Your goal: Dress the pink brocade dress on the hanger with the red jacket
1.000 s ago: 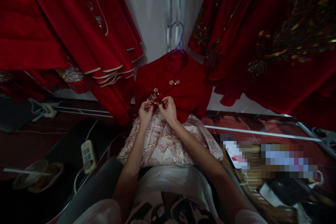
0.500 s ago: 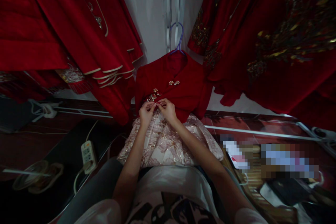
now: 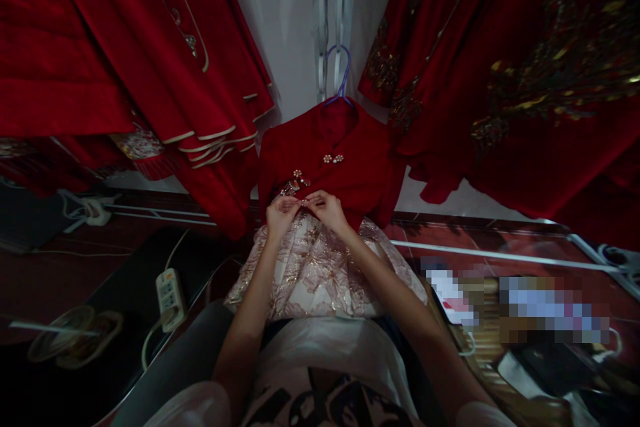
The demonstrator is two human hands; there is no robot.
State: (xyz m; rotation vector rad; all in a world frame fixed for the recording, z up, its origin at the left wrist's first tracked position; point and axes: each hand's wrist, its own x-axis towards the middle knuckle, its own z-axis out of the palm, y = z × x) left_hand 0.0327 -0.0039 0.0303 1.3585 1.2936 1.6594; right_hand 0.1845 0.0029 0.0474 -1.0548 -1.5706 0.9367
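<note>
A red long-sleeved dress top hangs from a purple hanger, with a pale pink, gold-patterned skirt below it spreading over my lap. On its chest sits a pair of flower-shaped pearl ornaments; another jewelled ornament lies lower on the left. My left hand pinches a small pale button near the lower front of the red top. From the other side, my right hand pinches at the same spot, fingertips almost touching the left's. The fingers partly hide the button.
Red garments with trim hang on the left, and beaded red garments on the right. A power strip and a plastic cup rest on a dark surface. A phone lies on a slatted wooden surface.
Both hands have shifted slightly right and down along the front of the red top. The right hand's fingers now lie flatter, and both still pinch.
</note>
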